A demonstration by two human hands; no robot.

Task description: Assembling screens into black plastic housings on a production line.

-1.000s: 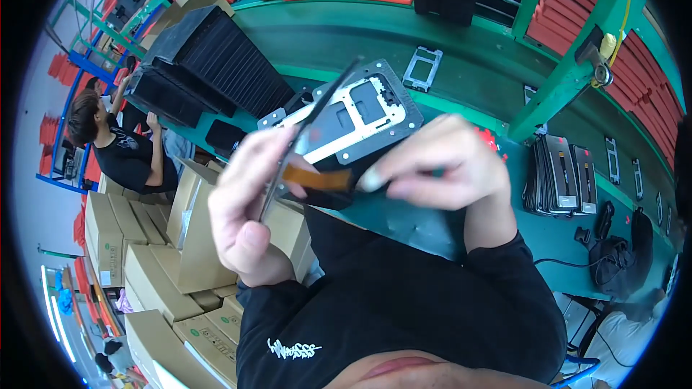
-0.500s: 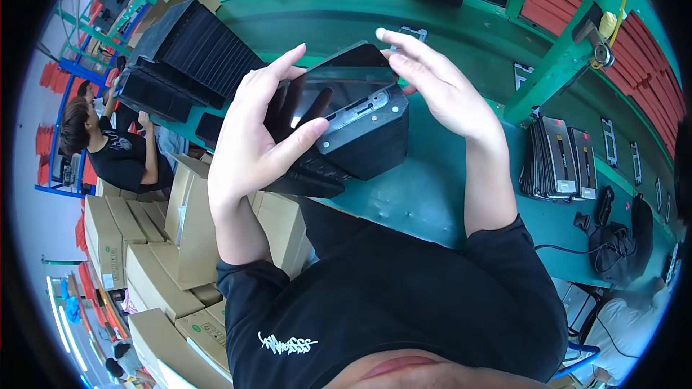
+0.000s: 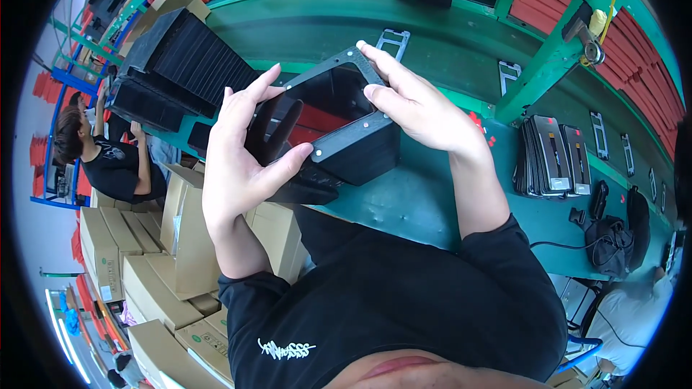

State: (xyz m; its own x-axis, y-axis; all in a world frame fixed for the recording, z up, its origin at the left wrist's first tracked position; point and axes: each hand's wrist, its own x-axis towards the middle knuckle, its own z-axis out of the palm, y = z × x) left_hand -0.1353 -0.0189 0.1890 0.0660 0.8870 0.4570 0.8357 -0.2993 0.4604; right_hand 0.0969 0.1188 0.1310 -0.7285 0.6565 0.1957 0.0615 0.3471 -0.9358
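Observation:
A glossy dark rectangular panel (image 3: 335, 104), like a tablet screen, lies within the black frame (image 3: 353, 132) on top of a dark block (image 3: 367, 158). The frame has small metal studs, and reflections of fingers and something red show in the panel. Across the left end spreads my left hand (image 3: 241, 148), fingers apart, its thumb at the frame's near corner. At the right end is my right hand (image 3: 422, 104); its forefinger rests by the far corner and its thumb on the frame's inner edge. Both hands have their fingers stretched out.
A large stack of black trays (image 3: 191, 61) stands to the left on the green bench (image 3: 425, 194). Thin dark plates (image 3: 544, 158) and a black pouch with a cable (image 3: 609, 241) lie at right. Cardboard boxes (image 3: 155, 292) fill the lower left; a co-worker (image 3: 119, 158) is beyond.
The panel was tilted up from the block; now it lies down inside the frame. My right hand has come left and lower onto the frame's edge, while my left hand has shifted slightly.

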